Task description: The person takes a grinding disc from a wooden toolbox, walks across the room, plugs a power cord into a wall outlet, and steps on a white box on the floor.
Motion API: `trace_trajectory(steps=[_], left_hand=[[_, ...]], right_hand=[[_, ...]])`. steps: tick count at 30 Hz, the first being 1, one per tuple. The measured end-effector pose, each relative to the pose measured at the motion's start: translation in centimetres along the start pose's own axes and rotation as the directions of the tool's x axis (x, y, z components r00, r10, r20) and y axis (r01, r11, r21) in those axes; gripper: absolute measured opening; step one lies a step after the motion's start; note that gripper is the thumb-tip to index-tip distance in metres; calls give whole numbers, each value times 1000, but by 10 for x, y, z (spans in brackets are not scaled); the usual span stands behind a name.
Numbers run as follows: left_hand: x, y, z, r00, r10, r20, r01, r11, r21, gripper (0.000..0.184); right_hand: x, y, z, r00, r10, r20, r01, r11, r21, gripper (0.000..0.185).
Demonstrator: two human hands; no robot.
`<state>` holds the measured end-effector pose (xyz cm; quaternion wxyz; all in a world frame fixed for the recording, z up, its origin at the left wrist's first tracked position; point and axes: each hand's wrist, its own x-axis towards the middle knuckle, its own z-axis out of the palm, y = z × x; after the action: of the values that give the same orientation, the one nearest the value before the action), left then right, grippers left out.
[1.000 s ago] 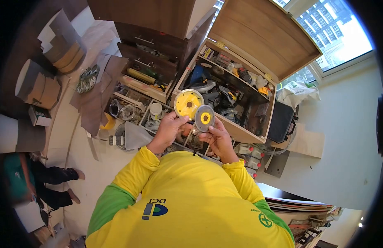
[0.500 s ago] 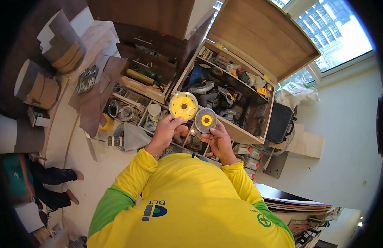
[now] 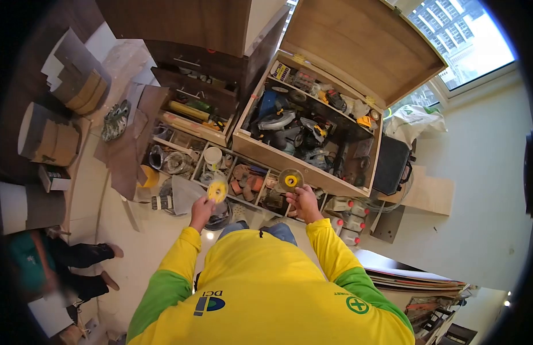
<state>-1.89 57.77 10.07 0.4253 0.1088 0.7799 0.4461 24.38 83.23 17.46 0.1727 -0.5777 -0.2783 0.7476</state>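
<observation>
The left hand (image 3: 202,213) pinches a yellow disc (image 3: 219,192), slightly blurred; the right hand (image 3: 304,203), well apart, pinches a grey disc (image 3: 291,180) with a yellow centre. Both discs are near a compartmented tray (image 3: 263,187) beside an open wooden tool chest (image 3: 295,163).

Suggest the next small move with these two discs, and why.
Probably lower the grey disc toward the divided tray: the right hand holds it by the edge, the left hand holds the yellow disc, and the tray shows just behind both. Setting one down would likely free a hand.
</observation>
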Motion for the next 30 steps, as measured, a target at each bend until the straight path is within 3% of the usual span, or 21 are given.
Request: trace_trajectory(steps=[6, 8, 10, 14, 16, 19, 22, 26, 27, 30], left_hand=[[-39, -77, -52, 990, -90, -111, 128, 905, 407, 21], [-53, -111, -69, 957, -236, -171, 275, 924, 266, 20], [-76, -120, -86, 922, -340, -188, 377, 899, 222, 18], [-114, -140, -107, 868, -427, -254, 459, 884, 83, 16], [-131, -141, -113, 838, -492, -238, 510, 860, 18, 17], [-149, -141, -116, 780, -573, -251, 584, 811, -35, 18], [-161, -138, -116, 781, -567, -262, 575, 816, -53, 20], [-170, -122, -112, 779, -569, -263, 571, 817, -77, 19], [-173, -120, -113, 774, -577, -262, 573, 814, -97, 18], [-179, -121, -117, 754, -610, -244, 592, 792, -151, 16]], right_hand=[[66, -9, 7, 993, -111, -30, 107, 989, -106, 26], [99, -12, 15, 995, -92, -36, 88, 991, -102, 34], [131, -16, 28, 975, -212, -65, 200, 968, -154, 43], [192, -30, 62, 942, -322, -93, 306, 940, -154, 50], [226, -36, 78, 910, -410, -65, 380, 885, -268, 50], [249, -52, 103, 954, -299, 0, 297, 947, -118, 50], [280, -56, 122, 972, -232, 31, 234, 959, -160, 49], [350, -24, 128, 939, -315, 137, 335, 926, -171, 52], [337, -31, 136, 970, -211, 116, 229, 959, -165, 55], [341, -31, 151, 995, -104, 2, 101, 965, -242, 56]])
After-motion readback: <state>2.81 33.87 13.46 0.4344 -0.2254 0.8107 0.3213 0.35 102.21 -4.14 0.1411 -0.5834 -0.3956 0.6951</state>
